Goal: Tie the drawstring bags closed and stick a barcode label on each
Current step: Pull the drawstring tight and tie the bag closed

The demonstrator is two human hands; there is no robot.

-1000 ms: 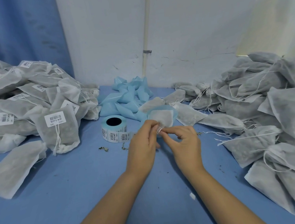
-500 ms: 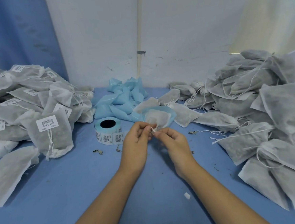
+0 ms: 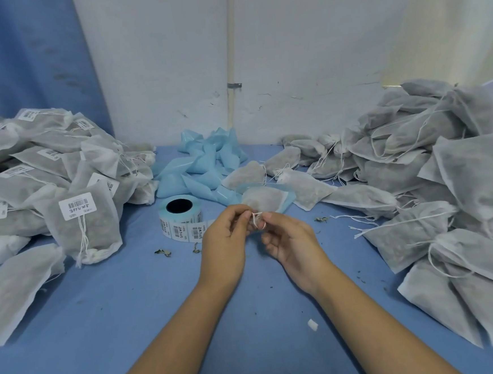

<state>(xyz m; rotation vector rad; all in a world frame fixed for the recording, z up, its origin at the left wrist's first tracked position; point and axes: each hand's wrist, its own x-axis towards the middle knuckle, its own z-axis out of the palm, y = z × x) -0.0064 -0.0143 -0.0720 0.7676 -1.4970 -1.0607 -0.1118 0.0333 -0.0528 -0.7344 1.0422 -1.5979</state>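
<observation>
At frame centre the left hand [image 3: 224, 241] and right hand [image 3: 292, 243] meet, both pinching the white drawstring [image 3: 256, 215] of a small drawstring bag [image 3: 265, 198] lying just above them. The thin cord could slip from the fingertips, leaving a slack knot. The label roll [image 3: 181, 218] and the labelled bags [image 3: 95, 231] at left show barcodes, but their small print is unreadable.

A blue-covered bench [image 3: 132, 328] is backed by a scuffed white wall [image 3: 155, 61]. A pale pipe [image 3: 230, 40] is clipped upright to the wall. A blue sheet [image 3: 22, 57] is seen at left, and a soft patch of light [image 3: 447, 23] at upper right.
</observation>
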